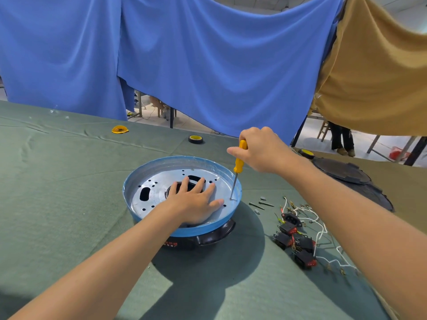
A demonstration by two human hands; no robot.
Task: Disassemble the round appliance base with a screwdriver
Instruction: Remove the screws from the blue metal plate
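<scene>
Squarely on the green cloth-covered tabletop sits the round appliance base, a shallow silver metal pan with a blue rim on a black plastic bottom. The left grip lies flat and open inside the pan, palm down, its straight fingers spread over the dark centre hole and pressing on the perforated metal plate. The right grip is closed round the top of the yellow-handled screwdriver, which stands nearly upright, tilted slightly; its thin steel shaft reaches down to the plate close to the right inner wall, just beside the left thumb, with the tip on what looks like a small screw.

To the right of the base, a few loose dark screws lie on the cloth. Nearer the person there is a cluster of black switches with red rockers and white wires. A black roll of tape with a yellow core rests beyond the base, and a flat black round plate lies well to the right. Behind hang a blue cloth and a tan cloth.
</scene>
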